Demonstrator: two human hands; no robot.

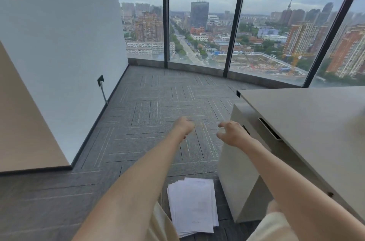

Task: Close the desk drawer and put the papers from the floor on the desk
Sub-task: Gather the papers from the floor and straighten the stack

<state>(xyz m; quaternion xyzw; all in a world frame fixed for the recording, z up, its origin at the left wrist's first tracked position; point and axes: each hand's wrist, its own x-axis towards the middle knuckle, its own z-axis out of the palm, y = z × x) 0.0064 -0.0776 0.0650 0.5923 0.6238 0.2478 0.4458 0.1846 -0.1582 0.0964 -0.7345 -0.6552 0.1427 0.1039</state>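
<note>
A light grey desk (pixel 308 114) fills the right side. Under its top sticks out a pale drawer unit (pixel 239 163), with dark handle slots (pixel 269 128) on its face. A loose stack of white papers (pixel 192 204) lies on the carpet at the bottom centre, beside the unit. My right hand (pixel 233 133) hovers at the unit's upper left corner, fingers spread and curled, holding nothing. My left hand (pixel 184 126) is stretched out over the carpet, fingers curled in a loose fist with nothing in it.
Grey patterned carpet (pixel 150 118) runs to floor-to-ceiling windows (pixel 199 23) at the back. A white wall (pixel 59 47) with a socket and cable (pixel 101 82) stands on the left. A beige panel (pixel 21 122) juts out at the near left. My knees show at the bottom.
</note>
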